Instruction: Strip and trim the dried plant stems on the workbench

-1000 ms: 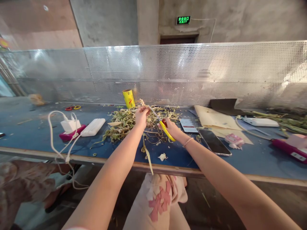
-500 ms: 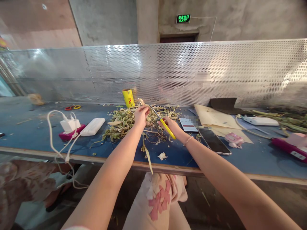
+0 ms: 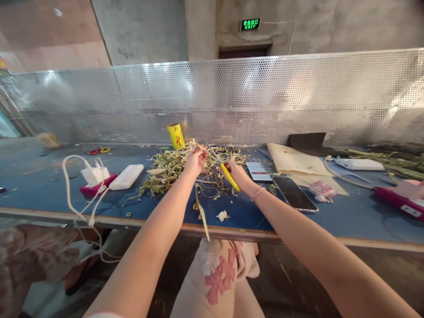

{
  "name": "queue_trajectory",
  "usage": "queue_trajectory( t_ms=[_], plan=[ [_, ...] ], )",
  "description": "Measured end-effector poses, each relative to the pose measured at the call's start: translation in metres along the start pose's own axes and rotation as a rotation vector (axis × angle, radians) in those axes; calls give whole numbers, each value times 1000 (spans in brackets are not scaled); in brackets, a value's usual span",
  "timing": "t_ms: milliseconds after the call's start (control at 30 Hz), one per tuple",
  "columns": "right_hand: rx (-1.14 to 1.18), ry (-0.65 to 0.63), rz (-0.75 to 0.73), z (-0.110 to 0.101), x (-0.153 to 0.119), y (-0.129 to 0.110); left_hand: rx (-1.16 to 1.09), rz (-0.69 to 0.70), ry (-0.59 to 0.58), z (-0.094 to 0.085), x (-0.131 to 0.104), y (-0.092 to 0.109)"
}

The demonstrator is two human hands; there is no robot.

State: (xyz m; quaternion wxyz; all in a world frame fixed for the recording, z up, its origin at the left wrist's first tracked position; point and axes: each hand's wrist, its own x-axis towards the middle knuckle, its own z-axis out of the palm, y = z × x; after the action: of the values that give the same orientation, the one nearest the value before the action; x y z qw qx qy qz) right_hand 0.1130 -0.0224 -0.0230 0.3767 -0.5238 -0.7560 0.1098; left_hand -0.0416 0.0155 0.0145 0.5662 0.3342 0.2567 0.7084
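My left hand (image 3: 196,160) is closed in a pinch on a pale piece of dried plant (image 3: 202,148), partly covered by the fingers. Wrapped around the yellow handles of a pair of scissors (image 3: 229,177) is my right hand (image 3: 237,171). The blades point up and left, close to the left fingertips; whether they touch the piece I cannot tell. Beneath and behind both hands spreads a heap of dried, greenish-yellow plant matter (image 3: 167,170). A long pale strip (image 3: 203,218) lies nearer me, its tip over the table edge.
Behind the heap stands a yellow tube (image 3: 176,136), before a perforated metal screen (image 3: 149,97). Left lie a white power bank (image 3: 126,176), a cabled power strip (image 3: 96,185) and more scissors (image 3: 99,150). Right are a dark phone (image 3: 294,194), a card (image 3: 259,171) and paper (image 3: 294,159).
My left fingers have turned slightly, and the pale piece now shows lower across the fingertips. The scissors stay beside them in my right hand. The whole view has shifted a little.
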Motion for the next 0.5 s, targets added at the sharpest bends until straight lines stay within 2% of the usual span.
queue_trajectory(
  t_ms=[233, 500],
  plan=[
    [8, -15, 16, 0, -1, -1, -28, -10, 5, 3, -2, 3],
    [13, -17, 47, 4, 2, 4, 27, 55, -34, -1, 0, -1]
  ],
)
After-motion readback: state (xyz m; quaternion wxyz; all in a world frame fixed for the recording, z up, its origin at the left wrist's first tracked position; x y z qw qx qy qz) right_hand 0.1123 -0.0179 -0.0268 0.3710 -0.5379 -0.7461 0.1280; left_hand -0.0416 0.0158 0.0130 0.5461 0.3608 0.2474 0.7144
